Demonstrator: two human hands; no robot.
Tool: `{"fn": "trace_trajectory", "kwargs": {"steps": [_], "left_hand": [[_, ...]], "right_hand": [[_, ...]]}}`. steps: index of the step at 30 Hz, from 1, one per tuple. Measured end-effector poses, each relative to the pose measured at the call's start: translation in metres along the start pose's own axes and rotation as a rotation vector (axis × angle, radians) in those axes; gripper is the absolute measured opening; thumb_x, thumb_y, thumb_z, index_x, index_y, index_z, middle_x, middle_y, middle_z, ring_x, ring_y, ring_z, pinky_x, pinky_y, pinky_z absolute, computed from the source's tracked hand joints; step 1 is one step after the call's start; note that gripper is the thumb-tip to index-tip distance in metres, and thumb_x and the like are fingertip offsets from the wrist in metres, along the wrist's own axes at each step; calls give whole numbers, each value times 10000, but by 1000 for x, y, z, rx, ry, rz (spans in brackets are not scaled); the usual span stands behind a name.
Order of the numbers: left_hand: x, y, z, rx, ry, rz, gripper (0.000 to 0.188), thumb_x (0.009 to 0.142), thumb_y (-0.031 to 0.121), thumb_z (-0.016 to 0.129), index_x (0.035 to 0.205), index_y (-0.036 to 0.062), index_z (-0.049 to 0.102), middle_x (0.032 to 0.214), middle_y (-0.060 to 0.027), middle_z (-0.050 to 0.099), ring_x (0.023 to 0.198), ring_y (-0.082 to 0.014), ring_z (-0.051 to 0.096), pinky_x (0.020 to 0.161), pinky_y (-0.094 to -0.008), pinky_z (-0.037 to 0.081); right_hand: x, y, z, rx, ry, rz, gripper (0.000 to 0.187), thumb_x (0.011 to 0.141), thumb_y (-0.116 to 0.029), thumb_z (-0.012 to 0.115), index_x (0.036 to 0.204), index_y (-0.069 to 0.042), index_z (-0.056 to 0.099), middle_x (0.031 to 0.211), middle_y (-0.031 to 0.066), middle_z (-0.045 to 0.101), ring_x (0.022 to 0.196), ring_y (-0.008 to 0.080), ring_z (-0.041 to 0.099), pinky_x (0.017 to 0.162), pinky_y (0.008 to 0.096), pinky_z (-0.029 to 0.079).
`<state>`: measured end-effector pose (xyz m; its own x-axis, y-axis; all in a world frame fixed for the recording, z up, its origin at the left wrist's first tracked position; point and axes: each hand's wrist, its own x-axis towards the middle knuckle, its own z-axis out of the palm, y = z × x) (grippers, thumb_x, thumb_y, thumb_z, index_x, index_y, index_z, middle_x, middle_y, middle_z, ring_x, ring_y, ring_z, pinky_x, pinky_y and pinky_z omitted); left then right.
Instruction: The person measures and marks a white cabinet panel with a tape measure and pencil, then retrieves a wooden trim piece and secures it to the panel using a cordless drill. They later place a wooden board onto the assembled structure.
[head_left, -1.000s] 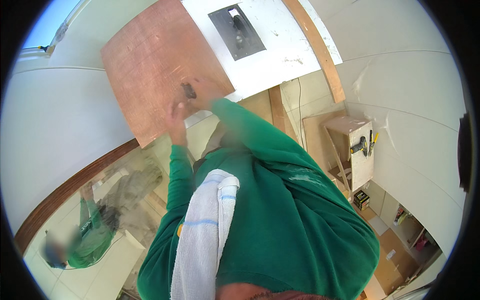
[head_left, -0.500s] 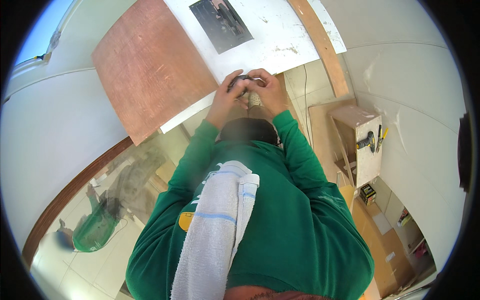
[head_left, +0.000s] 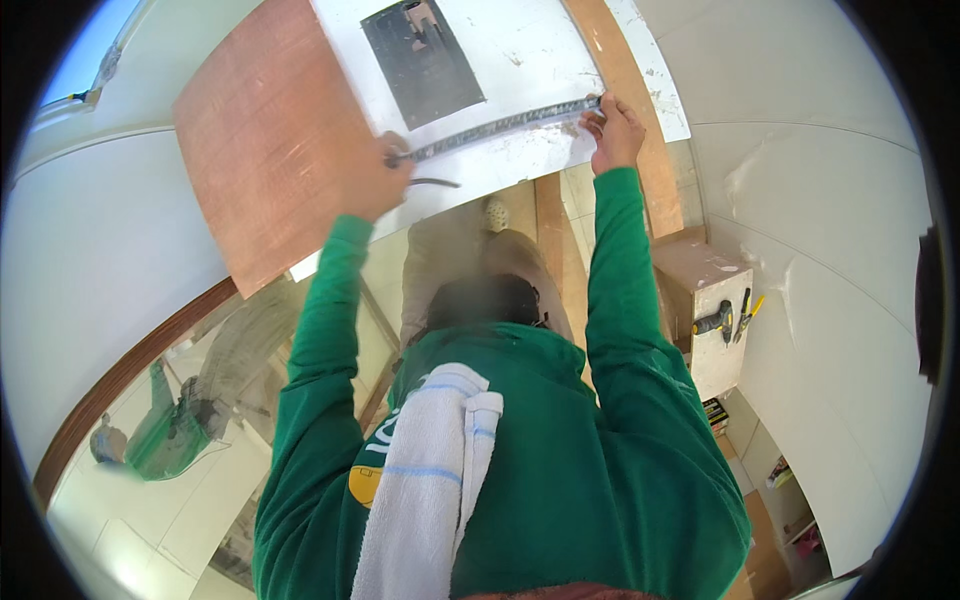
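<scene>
Both arms in green sleeves reach up to a long, narrow metal straightedge [head_left: 500, 128] that lies slantwise across a white panel [head_left: 540, 50]. The left hand [head_left: 378, 185] is closed around the lower left end of the straightedge, fingers curled over it and knuckles facing the camera, right where the white panel meets a reddish-brown plywood sheet [head_left: 270, 140]. A thin dark curved piece [head_left: 436, 182] sticks out just beside this hand, under the straightedge; what it is cannot be told. The right hand [head_left: 612, 125] holds the upper right end, its fingers [head_left: 597, 115] pinched together on the strip and pressing it against the panel near a long wooden batten [head_left: 625, 100] that runs along the panel's right side.

Above the straightedge, a dark grey rectangular plate [head_left: 425, 60] sits on the white panel, apart from the strip. The white surface near the right hand is scuffed and speckled with grey.

Lower in the view, a white towel with pale blue stripes [head_left: 430, 480] hangs over the shoulder of the green sweatshirt [head_left: 600, 480]. To the right, a pale wooden box [head_left: 705, 300] stands against the wall, with a cordless drill [head_left: 715, 322] and a yellow-handled tool [head_left: 745, 315] resting on its side face. At lower left, a glossy surface shows a reflection [head_left: 165, 430] of a green-clad figure.
</scene>
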<state>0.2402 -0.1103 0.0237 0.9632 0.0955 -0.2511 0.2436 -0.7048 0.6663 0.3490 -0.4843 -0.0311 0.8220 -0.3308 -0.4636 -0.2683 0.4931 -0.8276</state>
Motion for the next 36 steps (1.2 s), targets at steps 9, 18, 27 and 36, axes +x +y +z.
{"fn": "trace_trajectory", "kwargs": {"steps": [9, 18, 27, 36], "left_hand": [[84, -25, -11, 205, 202, 112, 213, 947, 263, 735, 982, 66, 806, 982, -135, 723, 919, -314, 707, 842, -430, 567], [100, -10, 3, 439, 222, 48, 228, 960, 283, 698, 1005, 99, 826, 1056, -109, 742, 1033, -358, 710, 890, -488, 583], [110, -2, 27, 530, 276, -6, 196, 962, 300, 719, 920, 122, 788, 1053, -70, 725, 1058, -317, 701, 865, -506, 596], [109, -5, 31, 542, 310, 12, 219, 967, 337, 742, 916, 125, 767, 1029, -54, 713, 1039, -306, 696, 819, -513, 593]], "right_hand": [[51, 33, 88, -242, -50, 25, 247, 1065, -111, 716, 1046, 134, 693, 910, 225, 783, 668, 284, 789, 538, 362, 652], [71, 29, 98, -444, -25, 28, 197, 1055, -86, 717, 1015, 106, 732, 843, 205, 792, 606, 234, 763, 475, 329, 620], [73, 30, 98, -428, 43, 10, 206, 1072, -102, 711, 1024, 98, 723, 825, 191, 785, 589, 225, 739, 464, 342, 594], [70, 31, 99, -472, 31, -31, 208, 1069, -101, 723, 1013, 99, 734, 813, 180, 779, 567, 217, 725, 457, 331, 591]]}}
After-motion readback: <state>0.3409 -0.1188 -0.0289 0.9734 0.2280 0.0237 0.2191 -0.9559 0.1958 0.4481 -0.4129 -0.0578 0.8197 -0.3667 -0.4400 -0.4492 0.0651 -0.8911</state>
